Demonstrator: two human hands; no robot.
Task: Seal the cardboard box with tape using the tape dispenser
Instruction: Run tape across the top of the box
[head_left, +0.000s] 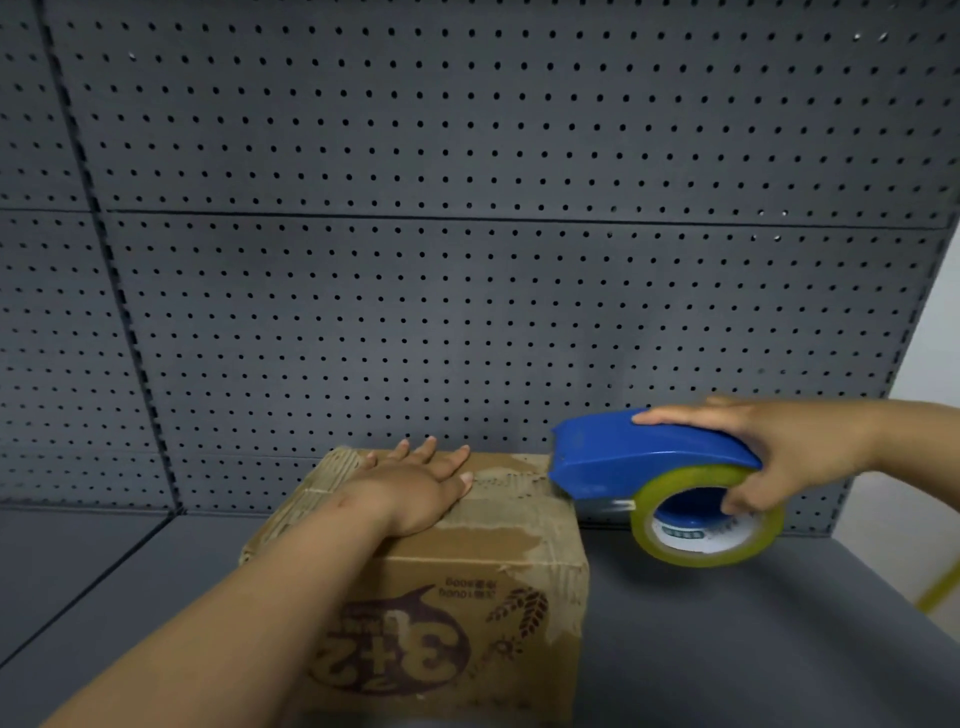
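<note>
A worn brown cardboard box (498, 525) with dark printing on its near side stands on the grey shelf, flaps closed. My left hand (415, 493) lies flat on its top, fingers spread. To the right, at the box's far right corner, my right hand (779, 452) grips a blue tape dispenser (634, 457) holding a roll of clear yellowish tape (706, 519). The dispenser's front end sits beside the top right edge of the box; whether it touches is unclear.
A grey pegboard wall (467, 260) rises right behind the box. The grey shelf surface (753, 649) stretches to the right and left of the box. A pale wall and a yellow line (940, 587) show at the far right.
</note>
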